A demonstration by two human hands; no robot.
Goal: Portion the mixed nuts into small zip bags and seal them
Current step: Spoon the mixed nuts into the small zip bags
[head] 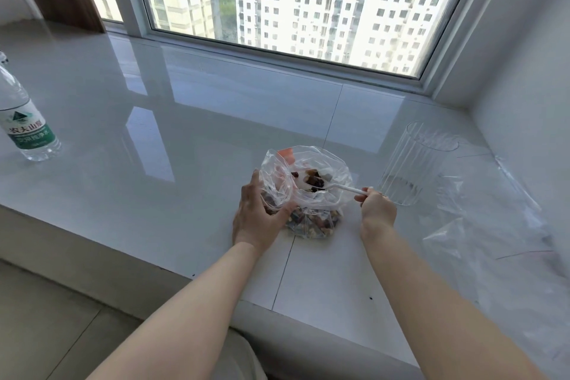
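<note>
Stock on the sill: one clear plastic bag of mixed nuts and dried fruit [308, 194], standing on the glossy white stone window ledge [154, 133], near its front edge and roughly midway along it. We cup our left hand [257, 213] round the bag's left flank, fingers curled into the film — judged a steadying hold that props the mouth open and upright so nothing spills. Our right hand [374, 205] pinches the handle end of a small white plastic spoon [333, 188], its bowl lying inside the bag's mouth with a few dark pieces on it; we read this as a scoop being lifted out.

Just to the right of that hand stands a clear ribbed plastic cup [416, 163], upright, mouth open, close enough to serve as a staging measure, though we cannot tell whether it holds anything. Beyond it, flat clear zip bags [493, 219] lie spread on the ledge's right end, against the white side wall; all look unfilled.

Far left — well apart — stands a clear water bottle with a green label [27, 126].

Room: bare ledge lies between the bag and the window frame and leftward; the right side is crowded by cup, bags and wall, so the spoon's path there is short but tight.
</note>
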